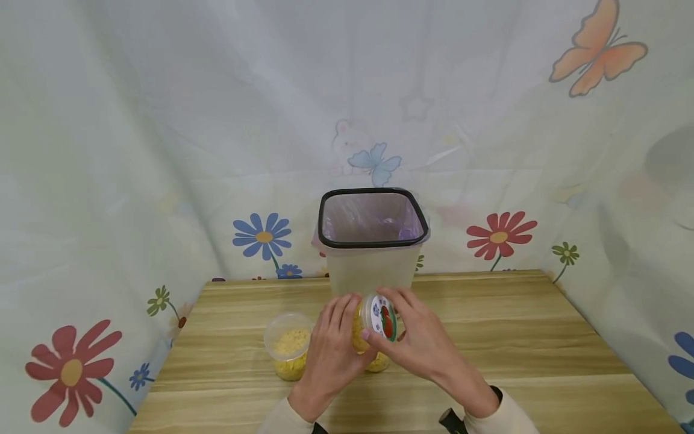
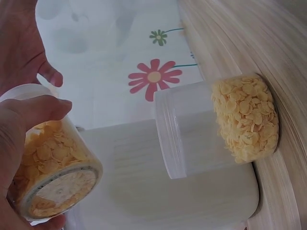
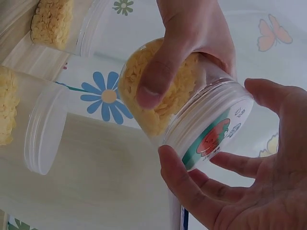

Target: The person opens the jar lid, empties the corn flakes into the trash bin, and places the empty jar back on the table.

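Note:
My left hand (image 1: pixel 333 352) holds a clear plastic jar (image 3: pixel 180 88) part filled with yellow flakes, fingers wrapped round its side. The jar is tipped, its top facing my right hand (image 1: pixel 423 340). Thumb and fingertips of that right hand grip the rim of the jar's lid (image 3: pixel 211 139), which carries a label with a red fruit; the lid sits on the jar. A second jar of flakes (image 1: pixel 290 355) stands on the table left of my hands. Behind the hands is a third jar (image 1: pixel 378 363), mostly hidden in the head view.
A pale bin (image 1: pixel 368 265) with a black rim and a thin liner stands at the table's back. The wood-grain table (image 1: pixel 509 337) meets a printed cloth backdrop (image 1: pixel 260 120) behind and at both sides.

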`<state>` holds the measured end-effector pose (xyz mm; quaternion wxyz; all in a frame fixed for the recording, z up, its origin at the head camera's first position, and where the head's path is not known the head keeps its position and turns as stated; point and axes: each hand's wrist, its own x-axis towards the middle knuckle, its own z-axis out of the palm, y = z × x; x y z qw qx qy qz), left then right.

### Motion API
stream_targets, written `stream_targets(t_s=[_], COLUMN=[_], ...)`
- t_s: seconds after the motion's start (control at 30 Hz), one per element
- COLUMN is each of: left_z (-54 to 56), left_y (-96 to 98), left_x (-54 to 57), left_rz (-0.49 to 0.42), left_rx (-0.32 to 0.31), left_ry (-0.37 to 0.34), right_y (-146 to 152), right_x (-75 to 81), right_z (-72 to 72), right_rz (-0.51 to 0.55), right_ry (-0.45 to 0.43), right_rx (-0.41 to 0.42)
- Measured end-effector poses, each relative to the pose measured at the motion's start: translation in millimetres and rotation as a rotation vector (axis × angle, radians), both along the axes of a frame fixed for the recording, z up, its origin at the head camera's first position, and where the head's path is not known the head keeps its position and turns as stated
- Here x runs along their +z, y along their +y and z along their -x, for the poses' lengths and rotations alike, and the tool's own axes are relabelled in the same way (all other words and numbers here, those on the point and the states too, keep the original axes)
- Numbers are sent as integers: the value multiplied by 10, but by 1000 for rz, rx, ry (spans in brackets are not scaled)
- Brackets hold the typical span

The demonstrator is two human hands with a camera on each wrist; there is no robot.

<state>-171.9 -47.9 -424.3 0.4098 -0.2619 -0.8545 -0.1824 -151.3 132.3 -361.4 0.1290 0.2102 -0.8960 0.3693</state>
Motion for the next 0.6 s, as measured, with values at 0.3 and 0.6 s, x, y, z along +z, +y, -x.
stream_targets(t_s=[0.3,0.6], left_z=[9,10], left_y=[-7,-8], left_x=[-28,-42], left_rz=[3,-9], left_rx=[1,-15], left_ry=[-1,1], right_y=[36,112], right_x=[-4,-22], right_z=[16,71], right_rz=[0,-94], right_ry=[34,235], right_rx=[86,200])
